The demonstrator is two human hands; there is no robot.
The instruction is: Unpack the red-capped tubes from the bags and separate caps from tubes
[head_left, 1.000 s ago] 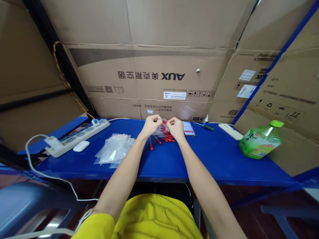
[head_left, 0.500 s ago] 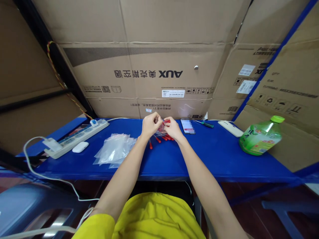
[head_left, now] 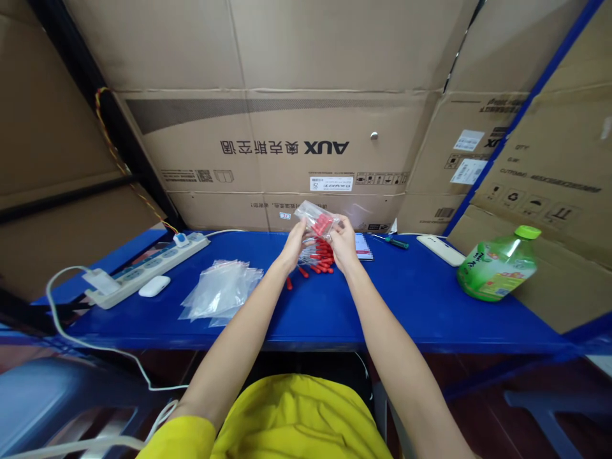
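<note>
Both of my hands hold one small clear plastic bag (head_left: 318,220) with red pieces inside, raised above the blue table (head_left: 411,299). My left hand (head_left: 292,247) grips its left edge and my right hand (head_left: 345,245) grips its right edge. Beneath the bag, a loose pile of small red-tipped pins (head_left: 319,262) lies on the table between my hands. A stack of empty clear bags (head_left: 220,291) lies to the left of my left forearm.
A white power strip (head_left: 148,268) and a white earbud case (head_left: 153,285) sit at the left. A notebook (head_left: 364,246), a green screwdriver (head_left: 394,241), a white remote (head_left: 440,250) and a green bottle (head_left: 497,266) lie to the right. Cardboard boxes (head_left: 287,146) wall the back.
My hands have lifted the small bag of red pieces up from table level to above the pile, and spread it between them.
</note>
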